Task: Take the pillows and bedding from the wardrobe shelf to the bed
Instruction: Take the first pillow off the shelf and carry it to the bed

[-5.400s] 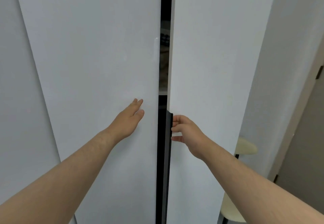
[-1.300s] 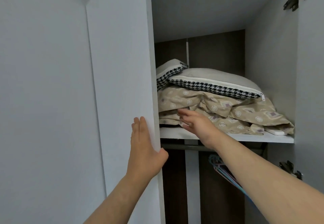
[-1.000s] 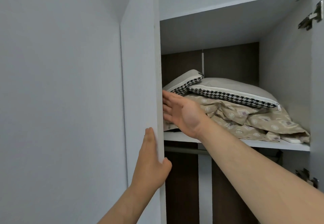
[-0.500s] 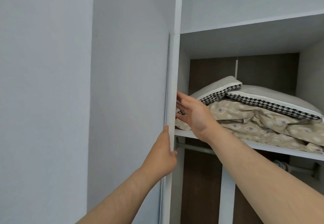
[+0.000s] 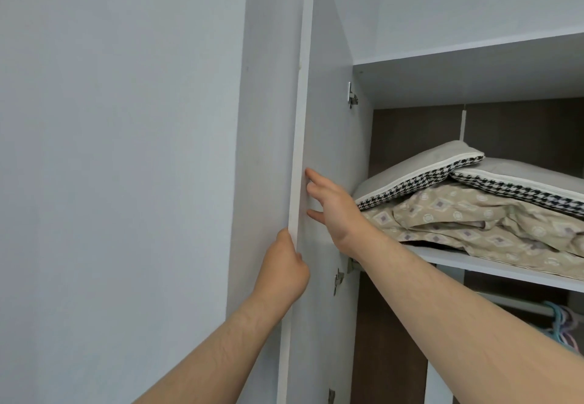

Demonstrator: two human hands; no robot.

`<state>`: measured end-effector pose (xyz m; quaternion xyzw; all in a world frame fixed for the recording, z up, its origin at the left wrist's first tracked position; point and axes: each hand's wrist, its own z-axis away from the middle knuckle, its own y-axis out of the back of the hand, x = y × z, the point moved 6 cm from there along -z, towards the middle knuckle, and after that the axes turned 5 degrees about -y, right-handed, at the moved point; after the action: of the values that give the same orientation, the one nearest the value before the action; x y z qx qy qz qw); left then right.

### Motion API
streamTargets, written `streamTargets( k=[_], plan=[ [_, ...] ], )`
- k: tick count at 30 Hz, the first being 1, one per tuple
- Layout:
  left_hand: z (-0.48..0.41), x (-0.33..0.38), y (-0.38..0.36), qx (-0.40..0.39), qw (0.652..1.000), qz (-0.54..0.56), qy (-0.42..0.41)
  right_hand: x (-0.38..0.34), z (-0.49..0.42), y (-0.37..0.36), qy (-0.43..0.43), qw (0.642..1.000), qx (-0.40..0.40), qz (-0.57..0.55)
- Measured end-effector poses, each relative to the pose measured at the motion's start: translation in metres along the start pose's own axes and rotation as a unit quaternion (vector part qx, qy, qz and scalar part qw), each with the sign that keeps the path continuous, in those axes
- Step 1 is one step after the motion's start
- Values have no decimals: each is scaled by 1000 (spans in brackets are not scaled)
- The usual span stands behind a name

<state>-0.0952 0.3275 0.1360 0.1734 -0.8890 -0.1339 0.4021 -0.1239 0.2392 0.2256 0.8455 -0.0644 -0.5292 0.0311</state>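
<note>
Head view: pillows (image 5: pixel 420 173) beside right grip (image 5: pixel 335 211)

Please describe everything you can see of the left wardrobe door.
The left wardrobe door is a tall, plain panel, pale grey and matt, probably laminated board, with a lighter edge strip. It stands swung open, edge-on toward the camera. Metal hinges join its inner face to the wardrobe side, near the shelf. The left hand grips its front edge, and the right hand presses open fingers against its inner face.
</note>
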Motion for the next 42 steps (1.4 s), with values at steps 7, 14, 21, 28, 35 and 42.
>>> streamTargets(
  k=[7,14,21,28,35,42],
  plan=[
    [0,-11,4,20,1000,3,-3,2,-6,-7,4,1000,2,7],
    [31,19,14,81,992,-3,-99,9,-9,18,19,999,35,26],
    [22,57,1,46,981,136,-129,18,15,100,19,993,112,13],
    [-6,77,-63,54,962,248,-97,30,67,246,-13,966,240,100],
    [-38,109,-141,50,958,270,-82,28,114,380,-53,928,342,138],
    [-76,101,-187,76,950,304,-12,22,98,418,-40,921,311,230]
  ],
)
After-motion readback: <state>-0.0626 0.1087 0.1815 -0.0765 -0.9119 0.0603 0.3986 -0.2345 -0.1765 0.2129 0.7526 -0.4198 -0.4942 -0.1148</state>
